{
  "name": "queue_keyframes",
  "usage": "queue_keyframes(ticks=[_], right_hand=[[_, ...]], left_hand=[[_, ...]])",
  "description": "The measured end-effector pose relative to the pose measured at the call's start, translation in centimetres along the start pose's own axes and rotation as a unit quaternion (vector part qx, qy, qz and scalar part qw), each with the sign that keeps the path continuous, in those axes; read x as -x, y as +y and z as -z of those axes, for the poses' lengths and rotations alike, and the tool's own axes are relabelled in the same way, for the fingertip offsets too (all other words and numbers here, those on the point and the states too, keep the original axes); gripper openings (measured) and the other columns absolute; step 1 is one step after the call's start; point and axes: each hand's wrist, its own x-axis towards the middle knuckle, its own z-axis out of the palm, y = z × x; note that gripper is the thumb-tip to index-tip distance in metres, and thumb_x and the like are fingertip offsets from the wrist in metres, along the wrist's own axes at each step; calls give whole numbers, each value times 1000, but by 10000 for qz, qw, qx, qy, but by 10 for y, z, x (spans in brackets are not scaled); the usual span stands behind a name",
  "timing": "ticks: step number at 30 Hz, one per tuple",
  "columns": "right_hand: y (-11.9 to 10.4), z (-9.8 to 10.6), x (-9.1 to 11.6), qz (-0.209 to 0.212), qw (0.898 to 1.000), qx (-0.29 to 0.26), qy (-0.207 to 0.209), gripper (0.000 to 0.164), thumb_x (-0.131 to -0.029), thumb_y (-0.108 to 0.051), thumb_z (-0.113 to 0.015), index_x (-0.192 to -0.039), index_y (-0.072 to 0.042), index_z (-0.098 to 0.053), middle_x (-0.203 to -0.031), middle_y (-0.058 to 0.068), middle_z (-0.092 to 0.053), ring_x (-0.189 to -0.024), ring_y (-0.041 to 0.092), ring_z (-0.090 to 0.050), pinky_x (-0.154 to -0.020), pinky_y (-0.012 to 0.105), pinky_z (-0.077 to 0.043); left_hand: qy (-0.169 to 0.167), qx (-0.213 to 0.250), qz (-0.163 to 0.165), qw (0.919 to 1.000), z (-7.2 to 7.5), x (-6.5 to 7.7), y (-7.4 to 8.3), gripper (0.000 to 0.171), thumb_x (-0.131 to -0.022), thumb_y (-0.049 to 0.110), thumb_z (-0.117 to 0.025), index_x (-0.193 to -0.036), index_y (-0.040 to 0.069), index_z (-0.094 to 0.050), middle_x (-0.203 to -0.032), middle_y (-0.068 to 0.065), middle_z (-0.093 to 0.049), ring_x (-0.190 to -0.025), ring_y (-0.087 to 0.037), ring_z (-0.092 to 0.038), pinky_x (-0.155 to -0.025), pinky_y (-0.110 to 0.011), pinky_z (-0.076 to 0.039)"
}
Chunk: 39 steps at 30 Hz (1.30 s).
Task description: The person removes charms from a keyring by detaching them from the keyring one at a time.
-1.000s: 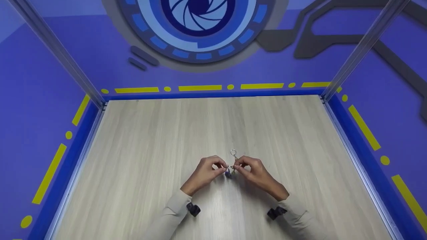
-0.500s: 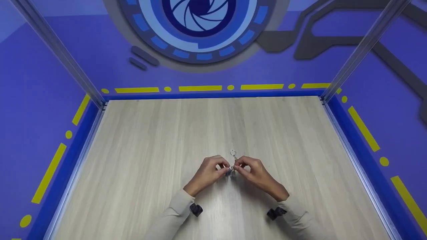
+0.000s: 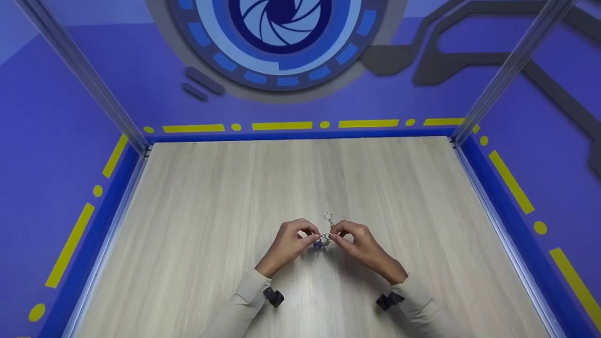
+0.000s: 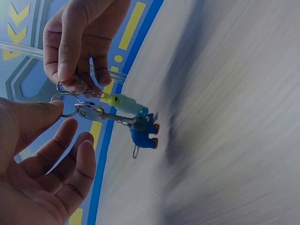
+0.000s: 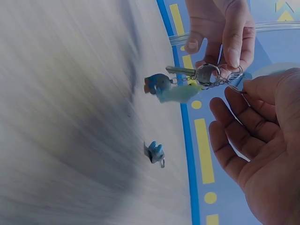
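Note:
My left hand (image 3: 288, 244) and right hand (image 3: 360, 241) meet low over the table, fingertips almost together. Between thumb and index finger, the left hand pinches a metal key ring (image 4: 70, 111). The right hand likewise pinches a ring (image 5: 236, 87) joined to this small bunch. From it hang a silver key (image 4: 89, 111), a pale yellow-green charm (image 5: 185, 93) and a blue figurine (image 4: 143, 133) with orange-brown feet on a short chain. How the rings link is partly hidden by the fingertips.
Just beyond the fingers in the head view shows a small ring with a chain (image 3: 328, 216). A grey-blue charm (image 5: 156, 152) with a metal loop lies on the wooden table (image 3: 211, 197) in the right wrist view. Blue printed walls (image 3: 117, 75) enclose the table.
The left hand moved right against the right hand, then drew back slightly left, so the hanging charms show between them again. The right hand stays nearly still; both keep pinching the rings.

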Motion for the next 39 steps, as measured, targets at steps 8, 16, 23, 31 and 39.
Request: queue_keyframes(ticks=[8, 16, 23, 31, 39], right_hand=[[1, -3, 0, 2, 10000, -74, -59, 8, -103, 1, -75, -104, -7, -74, -96, 4, -77, -86, 20, -73, -77, 36, -63], [1, -4, 1, -163, 9997, 1, -156, 5, -105, -3, -74, -106, -8, -74, -96, 9, -77, -87, 18, -73, -76, 37, -61], [1, -7, 3, -181, 9997, -14, -180, 6, -105, -2, -73, -105, -8, -74, -95, 12, -77, -87, 17, -72, -76, 31, -60], [0, -7, 2, -119, 9998, 31, -147, 9, -102, 2, -75, -104, -6, -74, -94, 7, -77, -85, 16, -72, -73, 35, -61], [-2, -6, -3, 146, 9998, 90, 73, 14, -99, 7, -77, -102, -6, -74, -92, 6, -76, -80, 21, -70, -72, 28, -56]], left_hand=[[-125, -8, 227, 9997, -1, 2, -4, 13, -99, 3, -80, -97, 16, -79, -96, 9, -75, -92, -8, -70, -74, -27, -59], [-56, -223, 32, 9997, -3, 3, -2, 6, -99, 4, -81, -100, 9, -80, -97, 5, -75, -91, -8, -67, -72, -25, -56], [-31, -506, -144, 9986, -5, 7, 0, 8, -98, 5, -82, -98, 12, -80, -97, 4, -75, -90, -7, -67, -72, -24, -55], [178, -703, -410, 9965, -5, 9, -2, 10, -96, 3, -84, -96, 13, -80, -95, 4, -76, -88, -7, -68, -71, -23, -53], [353, -440, -358, 9978, -5, 5, -3, 13, -96, 0, -81, -94, 12, -79, -94, 5, -75, -87, -8, -67, -69, -39, -60]])
